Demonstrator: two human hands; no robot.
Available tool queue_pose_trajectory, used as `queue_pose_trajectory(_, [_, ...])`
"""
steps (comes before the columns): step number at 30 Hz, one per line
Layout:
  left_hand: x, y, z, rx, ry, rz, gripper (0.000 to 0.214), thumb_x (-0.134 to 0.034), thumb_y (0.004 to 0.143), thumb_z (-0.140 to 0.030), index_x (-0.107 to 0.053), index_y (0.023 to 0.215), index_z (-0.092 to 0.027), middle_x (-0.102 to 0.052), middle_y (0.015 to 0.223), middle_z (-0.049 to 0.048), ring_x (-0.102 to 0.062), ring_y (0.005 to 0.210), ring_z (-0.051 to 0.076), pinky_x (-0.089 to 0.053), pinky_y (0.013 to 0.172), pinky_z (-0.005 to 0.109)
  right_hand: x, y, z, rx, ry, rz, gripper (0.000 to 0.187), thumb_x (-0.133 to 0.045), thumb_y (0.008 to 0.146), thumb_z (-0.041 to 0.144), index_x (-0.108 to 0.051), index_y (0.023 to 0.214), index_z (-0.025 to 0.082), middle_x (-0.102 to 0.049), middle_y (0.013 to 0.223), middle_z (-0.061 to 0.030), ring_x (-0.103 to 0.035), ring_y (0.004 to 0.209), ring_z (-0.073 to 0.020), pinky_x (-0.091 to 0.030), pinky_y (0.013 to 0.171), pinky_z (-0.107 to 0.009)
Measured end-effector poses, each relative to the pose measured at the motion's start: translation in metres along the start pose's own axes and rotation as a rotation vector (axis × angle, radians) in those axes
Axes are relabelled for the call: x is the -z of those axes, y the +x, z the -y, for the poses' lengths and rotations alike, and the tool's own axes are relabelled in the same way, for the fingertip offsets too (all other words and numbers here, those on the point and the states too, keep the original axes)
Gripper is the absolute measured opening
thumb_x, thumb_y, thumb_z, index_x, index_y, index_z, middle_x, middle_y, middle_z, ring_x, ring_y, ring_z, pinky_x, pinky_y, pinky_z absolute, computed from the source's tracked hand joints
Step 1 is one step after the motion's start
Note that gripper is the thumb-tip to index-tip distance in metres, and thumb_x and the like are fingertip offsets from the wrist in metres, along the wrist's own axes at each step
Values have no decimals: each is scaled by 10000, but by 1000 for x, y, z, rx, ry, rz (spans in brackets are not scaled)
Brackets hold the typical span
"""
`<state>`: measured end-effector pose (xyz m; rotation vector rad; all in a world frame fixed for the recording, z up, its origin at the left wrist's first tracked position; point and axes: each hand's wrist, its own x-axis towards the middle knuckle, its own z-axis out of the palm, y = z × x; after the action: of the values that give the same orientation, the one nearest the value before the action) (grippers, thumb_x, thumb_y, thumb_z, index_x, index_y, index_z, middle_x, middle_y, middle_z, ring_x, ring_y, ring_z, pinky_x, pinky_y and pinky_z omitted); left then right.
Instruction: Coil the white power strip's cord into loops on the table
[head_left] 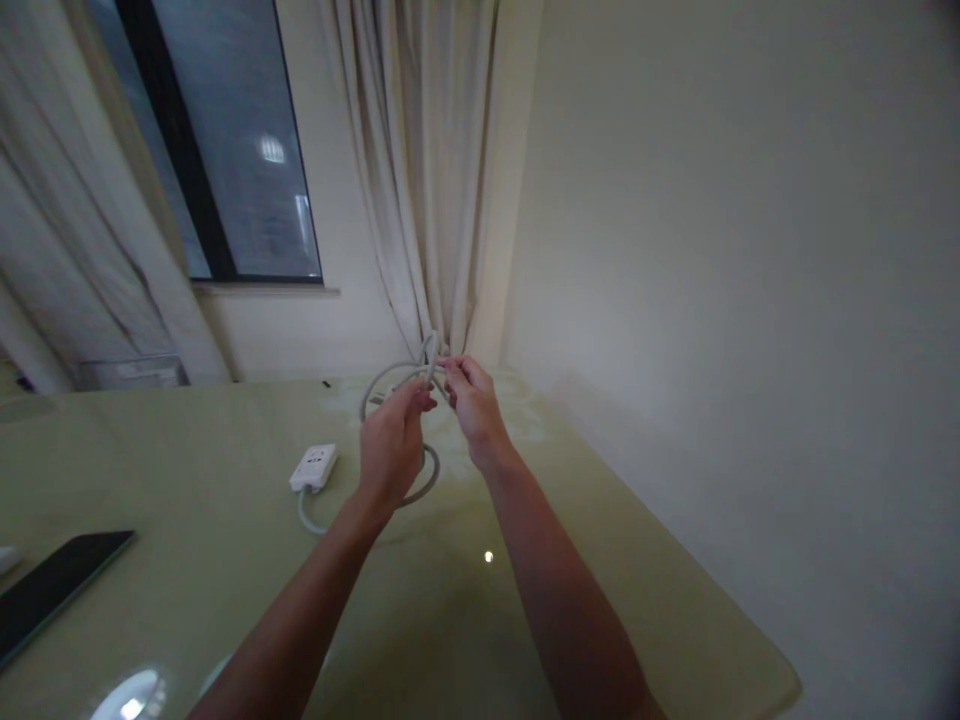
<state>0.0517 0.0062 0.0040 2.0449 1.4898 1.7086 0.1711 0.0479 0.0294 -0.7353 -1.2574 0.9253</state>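
Note:
A pale grey power cord (381,378) is looped and crossed over itself above the far part of the table. My left hand (391,440) is closed on the cord, its fingers pinched near the crossing. Close beside it, my right hand (471,398) pinches another part of the same cord between thumb and fingers. One loop stands up just beyond both hands, and another hangs below the left one. The cord runs to a white power strip (313,467) lying on the table to the left. My hands cover part of the crossing.
The greenish glossy table (225,440) meets a bare wall (712,300) on the right. A gathered curtain (442,180) hangs behind my hands. At the left lie a dark flat object (60,585) and a small white item (9,558).

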Motion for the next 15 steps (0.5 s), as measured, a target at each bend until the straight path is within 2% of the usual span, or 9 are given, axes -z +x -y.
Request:
queue_pose_trajectory(3, [0,0,-2,-70,-16,32,299,-437,1071,-251,-719,1172,-236,-823,994,42,-773,950,221,-525,828,318,-5,-3,-1,-67,79,-41,476,-613,941,701,-625,969,226,-495,686,46,-447,584,-125,-338,523,-251])
queue_pose_trajectory(5, [-2,1,0,-110,-15,95,289,-436,1063,-225,-715,1139,-229,-823,998,51,-770,946,223,-531,824,321,-4,-5,2,-62,94,-100,533,-557,959,739,-594,1096,225,-496,692,53,-468,583,-127,-356,531,-255])
queue_pose_trajectory(7, [-5,2,3,-163,14,172,283,-437,1053,-202,-710,1125,-224,-822,1003,64,-763,946,230,-536,817,327,0,-7,6,6,39,-171,583,-616,951,691,-526,1292,226,-494,697,73,-486,596,-129,-380,561,-256])
queue_pose_trajectory(9, [-7,3,7,-224,77,228,283,-437,1046,-177,-709,1111,-223,-816,1011,76,-751,947,238,-543,847,346,6,-8,10,102,-74,-217,669,-733,910,567,-457,1425,241,-494,711,91,-499,619,-129,-402,600,-256])
queue_pose_trajectory(11, [-8,4,9,-279,171,250,286,-442,1035,-145,-713,1080,-224,-808,1003,84,-743,939,246,-536,959,399,14,-7,14,167,-231,-184,634,-798,857,448,-532,1399,256,-509,734,88,-509,639,-129,-416,625,-261])
queue_pose_trajectory(13, [-7,4,9,-325,264,262,293,-445,1027,-121,-720,1036,-222,-794,958,89,-735,918,255,-479,1093,476,21,-5,17,195,-390,-93,449,-806,827,383,-667,1232,248,-553,757,67,-524,658,-133,-428,646,-271])
queue_pose_trajectory(15, [-5,5,8,-359,309,280,279,-461,1034,-137,-727,1010,-218,-771,917,94,-721,898,263,-442,1137,516,27,-3,19,204,-488,-16,298,-791,819,344,-729,1090,235,-600,764,51,-540,672,-140,-442,676,-281])
